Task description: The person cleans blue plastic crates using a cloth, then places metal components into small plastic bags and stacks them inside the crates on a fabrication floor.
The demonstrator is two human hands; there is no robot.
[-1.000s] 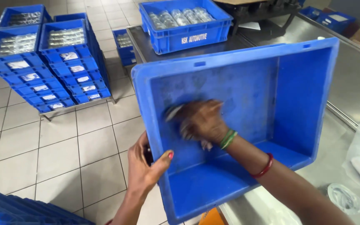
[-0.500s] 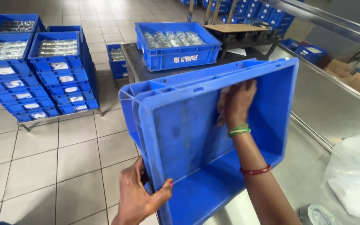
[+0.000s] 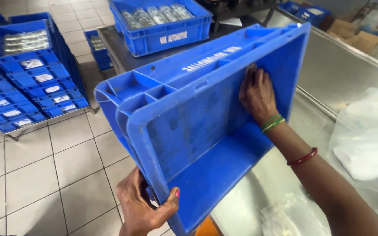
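A large empty blue plastic crate (image 3: 206, 131), stiff and probably light, is tilted on edge over a steel table (image 3: 351, 70). The left hand (image 3: 147, 205) has its fingers clamped around the lower corner rim; the right hand (image 3: 257, 94) presses flat inside.

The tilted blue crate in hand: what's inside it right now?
Only the right hand, pressed flat against the inner wall of the tilted blue crate. The floor of it shows scuffs, no parts. Whether the hand covers a cloth cannot be seen. The left hand grips the lower corner.
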